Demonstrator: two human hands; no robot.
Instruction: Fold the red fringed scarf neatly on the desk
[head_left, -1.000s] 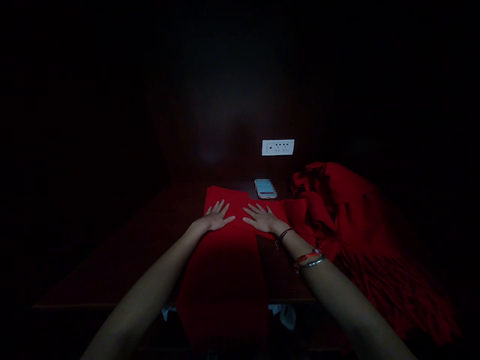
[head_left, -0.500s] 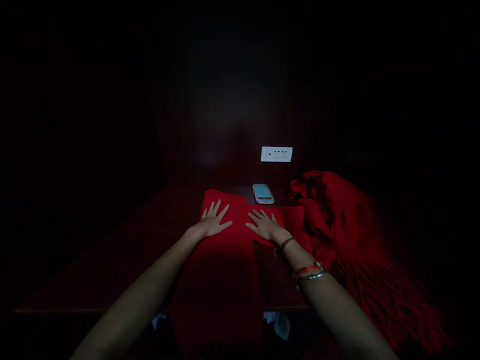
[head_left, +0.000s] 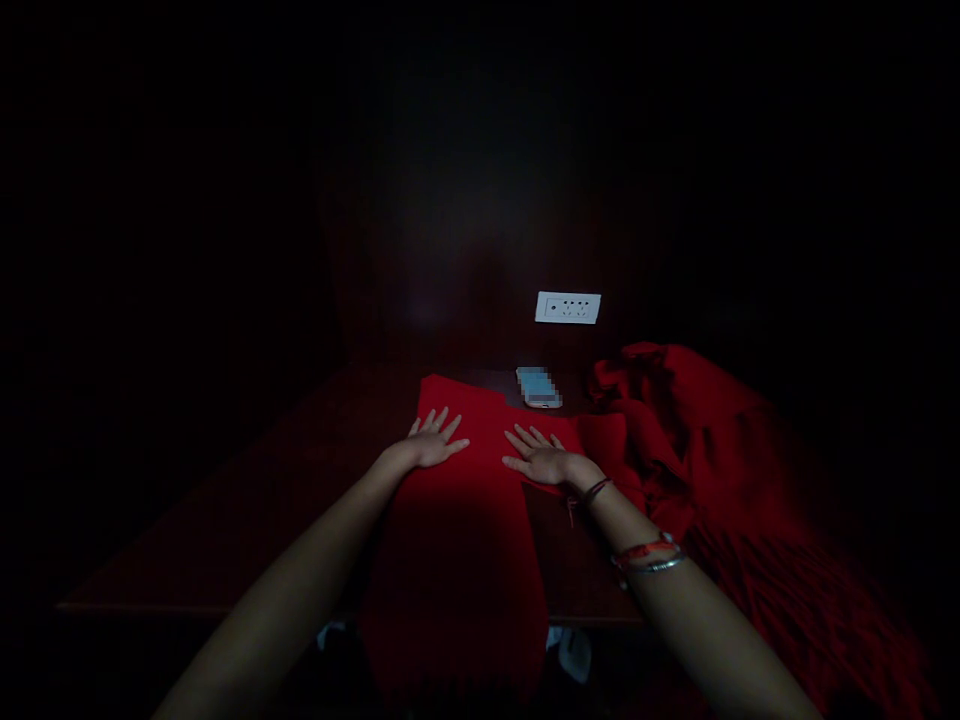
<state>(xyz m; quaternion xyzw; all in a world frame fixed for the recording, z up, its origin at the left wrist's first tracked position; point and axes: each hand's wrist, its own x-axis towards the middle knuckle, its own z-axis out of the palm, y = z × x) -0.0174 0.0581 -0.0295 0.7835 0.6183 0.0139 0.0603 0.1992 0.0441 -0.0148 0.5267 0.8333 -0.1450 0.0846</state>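
A red fringed scarf (head_left: pixel 465 530) lies across the dark table, one flat length hanging over the front edge towards me. My left hand (head_left: pixel 433 441) rests on its upper left part with fingers spread. On the part that runs off to the right, my right hand (head_left: pixel 538 456) lies palm down, fingers apart. Neither hand grips the cloth. To the right, the rest of the red cloth (head_left: pixel 720 430) is bunched up, with long fringe trailing down over the table's side.
Behind the scarf a phone (head_left: pixel 538 387) with a lit screen lies on the dark wooden table (head_left: pixel 247 510). A white wall socket (head_left: pixel 568 308) is on the back panel. Whitish objects (head_left: pixel 574 652) show below the table's front edge. The surroundings are very dark.
The whole view has shifted slightly, so things appear a little further right. Both hands stay flat on the scarf, with the right one slightly lower in view.
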